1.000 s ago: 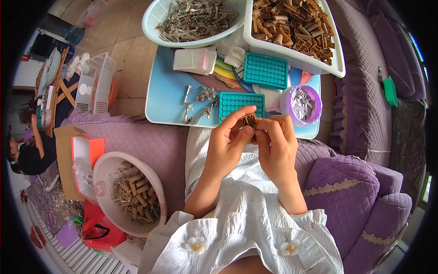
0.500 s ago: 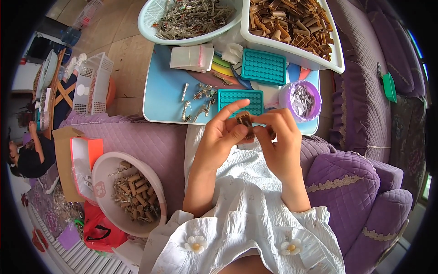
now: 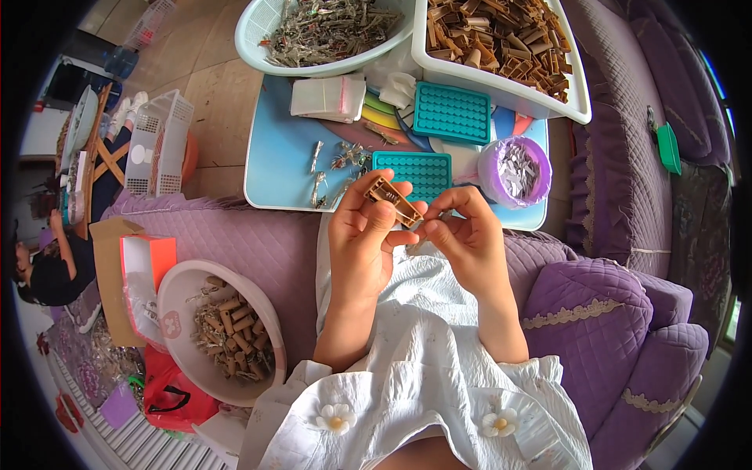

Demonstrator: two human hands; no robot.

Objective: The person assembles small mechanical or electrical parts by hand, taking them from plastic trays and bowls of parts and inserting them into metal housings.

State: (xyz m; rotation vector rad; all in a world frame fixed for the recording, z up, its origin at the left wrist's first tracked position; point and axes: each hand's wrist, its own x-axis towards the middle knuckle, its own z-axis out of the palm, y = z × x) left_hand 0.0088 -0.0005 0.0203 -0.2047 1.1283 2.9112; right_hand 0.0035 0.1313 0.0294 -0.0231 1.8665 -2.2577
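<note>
Over my lap, my left hand [image 3: 360, 239] grips a small brown plastic casing [image 3: 393, 202] between thumb and fingers. The casing is tilted with its hollow side up, and a small coil-like metal part shows inside. My right hand [image 3: 470, 243] is closed in a pinch at the casing's lower right end. A thin pale strand shows just below those fingertips, and what they pinch is too small to make out. Behind the hands lie two teal molded trays [image 3: 415, 174] with rows of small cups. Left of them are several bundles of wired parts [image 3: 317, 188].
On the blue table [image 3: 270, 157] stand a white bin [image 3: 583, 94] of brown casings, a pale basket [image 3: 249, 47] of wired parts and a lilac tub [image 3: 487, 176] of metal pieces. A pink basin [image 3: 176, 290] of cylindrical brown pieces sits at left. Another person [image 3: 59, 266] is at far left.
The brown casing has turned in my left hand, so its hollow side now faces up, and it has shifted left. My right hand has drawn down to its end.
</note>
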